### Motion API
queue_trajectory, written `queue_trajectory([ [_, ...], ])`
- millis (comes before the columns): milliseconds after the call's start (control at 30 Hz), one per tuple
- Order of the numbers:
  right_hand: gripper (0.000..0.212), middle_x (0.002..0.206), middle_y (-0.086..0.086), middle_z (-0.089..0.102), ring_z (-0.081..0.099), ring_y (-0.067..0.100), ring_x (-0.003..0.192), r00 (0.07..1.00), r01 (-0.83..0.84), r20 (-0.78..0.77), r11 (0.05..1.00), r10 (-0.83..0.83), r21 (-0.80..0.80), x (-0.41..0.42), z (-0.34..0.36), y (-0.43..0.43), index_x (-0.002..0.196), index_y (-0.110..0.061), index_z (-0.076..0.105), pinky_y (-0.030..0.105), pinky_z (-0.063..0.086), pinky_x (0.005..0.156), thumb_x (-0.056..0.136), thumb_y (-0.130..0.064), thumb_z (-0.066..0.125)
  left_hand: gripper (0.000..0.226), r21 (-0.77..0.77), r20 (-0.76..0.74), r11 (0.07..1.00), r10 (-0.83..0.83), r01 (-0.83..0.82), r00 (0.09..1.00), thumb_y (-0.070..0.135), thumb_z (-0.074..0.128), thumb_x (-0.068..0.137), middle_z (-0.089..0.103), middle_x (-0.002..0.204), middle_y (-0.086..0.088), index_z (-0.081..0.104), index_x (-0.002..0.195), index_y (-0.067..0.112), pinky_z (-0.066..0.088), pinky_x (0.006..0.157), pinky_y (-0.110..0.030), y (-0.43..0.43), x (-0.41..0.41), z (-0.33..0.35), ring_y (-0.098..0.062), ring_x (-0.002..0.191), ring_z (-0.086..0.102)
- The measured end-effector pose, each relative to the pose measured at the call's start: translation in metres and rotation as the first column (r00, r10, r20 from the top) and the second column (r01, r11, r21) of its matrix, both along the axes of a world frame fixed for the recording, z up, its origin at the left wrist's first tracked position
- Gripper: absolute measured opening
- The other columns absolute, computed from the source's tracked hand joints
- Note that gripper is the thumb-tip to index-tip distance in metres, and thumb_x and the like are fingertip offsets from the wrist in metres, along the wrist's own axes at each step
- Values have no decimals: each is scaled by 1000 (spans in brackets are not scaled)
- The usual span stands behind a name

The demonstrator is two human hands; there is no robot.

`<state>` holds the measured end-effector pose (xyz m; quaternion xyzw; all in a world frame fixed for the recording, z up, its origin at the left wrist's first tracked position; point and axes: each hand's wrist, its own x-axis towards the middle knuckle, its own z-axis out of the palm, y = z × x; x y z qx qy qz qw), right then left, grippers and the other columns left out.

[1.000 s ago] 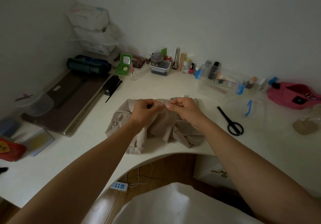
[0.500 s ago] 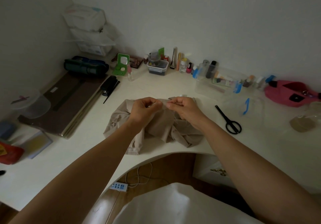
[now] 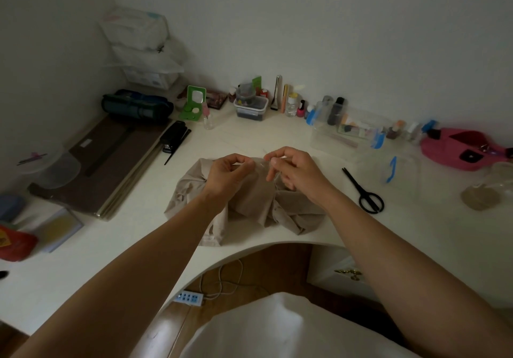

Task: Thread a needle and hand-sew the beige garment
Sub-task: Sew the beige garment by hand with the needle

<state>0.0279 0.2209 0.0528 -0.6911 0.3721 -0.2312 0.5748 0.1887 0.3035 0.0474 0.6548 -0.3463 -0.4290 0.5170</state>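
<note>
A white desk [image 3: 116, 249] with a curved front edge fills a pale-walled corner. The beige garment [image 3: 249, 202] lies crumpled at the middle of that edge, just in front of the person. Both hands hang close together right above it. The left hand [image 3: 229, 175] has its fingers curled, with thumb and forefinger pinching a thin pale sliver, probably the needle [image 3: 241, 164], though it is too fine to be sure. The right hand [image 3: 295, 171] pinches a faint thread [image 3: 273, 177] between thumb and forefinger, its other fingers loosely bent. Black scissors [image 3: 363, 191] lie on the desk to the right, apart from the garment. A clear plastic box [image 3: 347, 138] stands behind them.
</note>
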Motion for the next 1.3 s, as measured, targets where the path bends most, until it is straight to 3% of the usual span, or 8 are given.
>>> queue_trajectory([
  [167, 21, 57, 1, 61, 51, 5, 47, 999, 1, -33, 993, -5, -118, -3, -7, 2, 110, -6, 71, 15, 45, 55, 98, -10, 54, 14, -1, 27, 1000, 23, -23, 999, 21, 63, 92, 68, 77, -2, 68, 93, 8, 55, 67, -21, -1, -1, -1, -1, 62, 63],
  [267, 22, 47, -10, 54, 47, 3, 42, 999, -20, -43, 992, 15, -127, -2, -7, 3, 112, -4, 71, 12, 42, 50, 99, -7, 53, 17, 1, 33, 1000, 26, -26, 999, 20, 62, 93, 67, 76, -2, 68, 96, 5, 55, 65, -18, 0, -1, -1, 2, 59, 62],
  [567, 23, 45, -12, 52, 43, 3, 40, 998, -49, -52, 988, 41, -144, 1, -8, 4, 112, -8, 71, 12, 39, 49, 99, -7, 52, 13, -10, -1, 1000, 20, -20, 1000, 17, 62, 93, 69, 84, -8, 70, 91, 8, 56, 78, -27, 3, 2, -2, -11, 75, 64],
  [833, 22, 47, -8, 53, 43, 3, 40, 996, -62, -65, 988, 54, -138, 4, -8, 5, 112, -10, 71, 11, 39, 47, 99, -9, 53, 15, -23, 10, 999, 29, -29, 1000, 15, 60, 93, 69, 80, -5, 70, 95, 4, 54, 68, -16, 5, 4, -1, 1, 64, 63],
  [933, 22, 46, -10, 52, 42, 3, 41, 995, -70, -88, 985, 56, -155, 4, -7, 5, 111, -12, 71, 12, 39, 48, 99, -10, 53, 15, -12, 7, 1000, 16, -16, 1000, 17, 61, 93, 70, 82, -5, 71, 94, 5, 55, 68, -17, 5, 6, -2, -5, 71, 65],
  [1167, 45, 48, -10, 51, 43, 3, 43, 969, -189, -187, 973, 162, -135, 6, -3, 5, 143, -23, 45, 18, 44, 54, 101, -10, 44, 15, -13, 4, 999, -34, 35, 999, 16, 60, 93, 70, 83, -4, 71, 95, 6, 55, 76, -23, 7, 4, 2, -5, 71, 64],
  [1300, 29, 46, -9, 51, 43, 3, 42, 955, -232, -221, 963, 198, -138, 8, 0, 6, 123, -24, 58, 16, 41, 51, 102, -11, 42, 16, 5, 44, 999, -37, 37, 998, 16, 59, 94, 68, 84, -8, 70, 96, 5, 52, 73, -23, 8, 4, 4, -11, 75, 60],
])
